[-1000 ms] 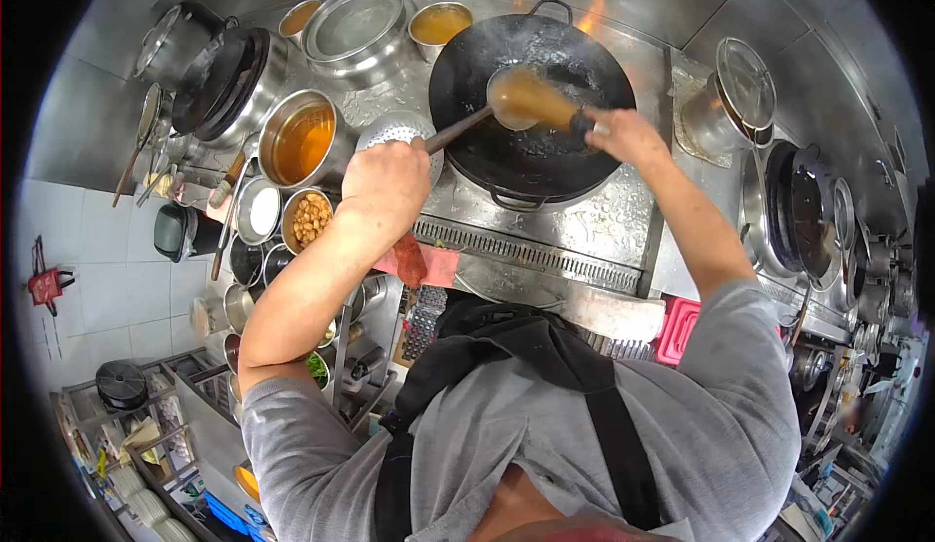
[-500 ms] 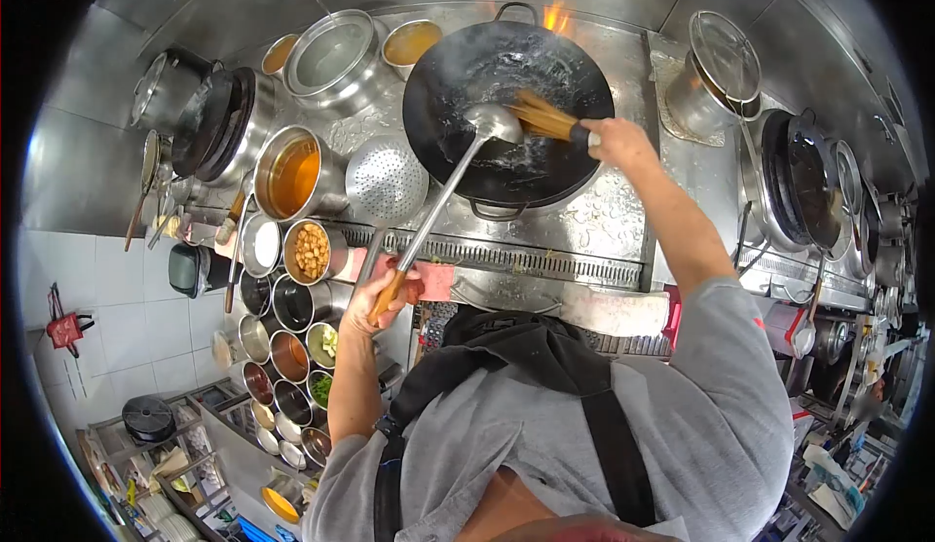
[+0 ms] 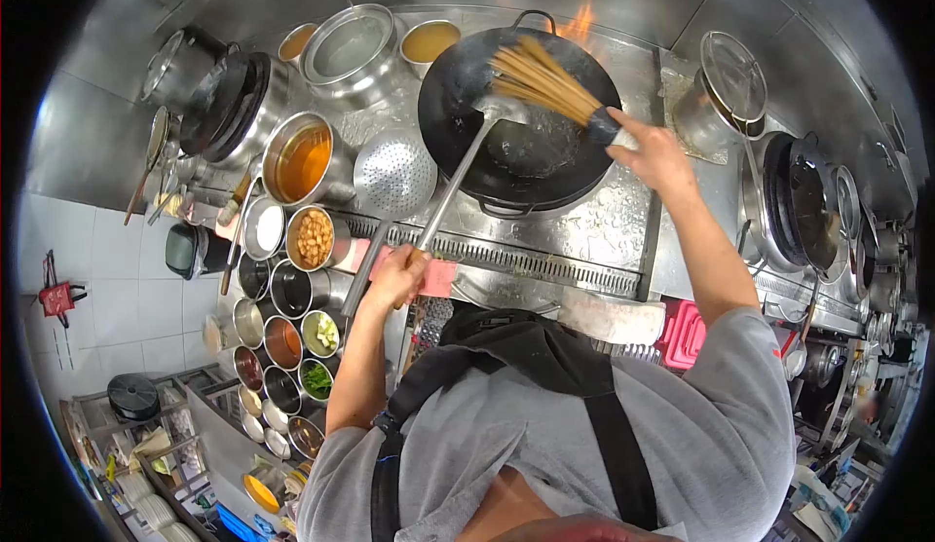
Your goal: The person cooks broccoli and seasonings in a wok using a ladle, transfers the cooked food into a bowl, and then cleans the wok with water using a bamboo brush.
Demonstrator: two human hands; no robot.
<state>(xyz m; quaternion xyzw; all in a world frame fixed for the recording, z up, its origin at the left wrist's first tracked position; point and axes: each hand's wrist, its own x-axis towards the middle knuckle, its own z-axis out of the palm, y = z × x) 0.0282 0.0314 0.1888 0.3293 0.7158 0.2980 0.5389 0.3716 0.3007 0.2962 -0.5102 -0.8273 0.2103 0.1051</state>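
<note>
My left hand (image 3: 397, 277) is closed around the handle of a metal ladle (image 3: 454, 184), whose bowl lies inside the black wok (image 3: 584, 167). My right hand (image 3: 654, 154) grips a bamboo brush (image 3: 547, 82) by its dark-wrapped end. The brush's spread bristles hang over the upper middle of the wok, slightly blurred. Some water with bubbles shows in the wok's bottom. Left of the wok lies a perforated metal skimmer (image 3: 394, 172), its handle running down beside my left hand.
Flames (image 3: 577, 24) rise behind the wok. To the left stand a pot of orange liquid (image 3: 304, 159), a bowl of brown chunks (image 3: 314, 238) and several ingredient tins. A lidded pot (image 3: 349, 47) is at the back left; a pot with a strainer (image 3: 730, 84) stands right. A white cloth (image 3: 612, 318) lies in front.
My left hand has dropped from over the skimmer to the front edge, now at the ladle's handle end. My right hand has lifted the brush up from the wok's bottom.
</note>
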